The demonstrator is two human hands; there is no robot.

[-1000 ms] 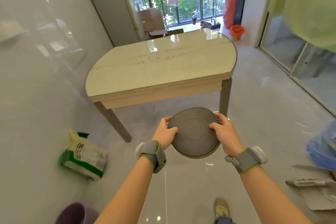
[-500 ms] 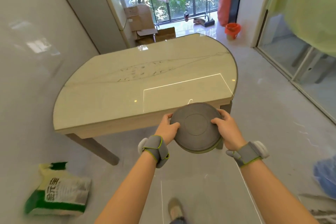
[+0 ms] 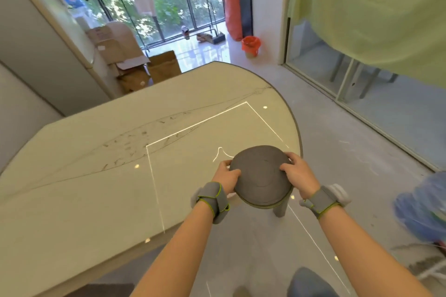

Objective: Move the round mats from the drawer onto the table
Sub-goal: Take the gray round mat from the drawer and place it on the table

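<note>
Bright window [image 3: 173, 7] daylight, tabletop [image 3: 96, 176] glare, warped edges

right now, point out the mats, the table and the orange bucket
mats [image 3: 261, 176]: head view, top face of the grey stack
table [image 3: 96, 176]: head view, bare marble top
orange bucket [image 3: 251, 47]: head view, its side, on the floor

Both bare forearms reach forward, each wrist wrapped in a grey band edged in green. The left hand [image 3: 226, 177] and right hand [image 3: 299, 173] face each other, fingers curled and thumbs on top, gripping opposite edges of the round mats [image 3: 261, 176].
</note>
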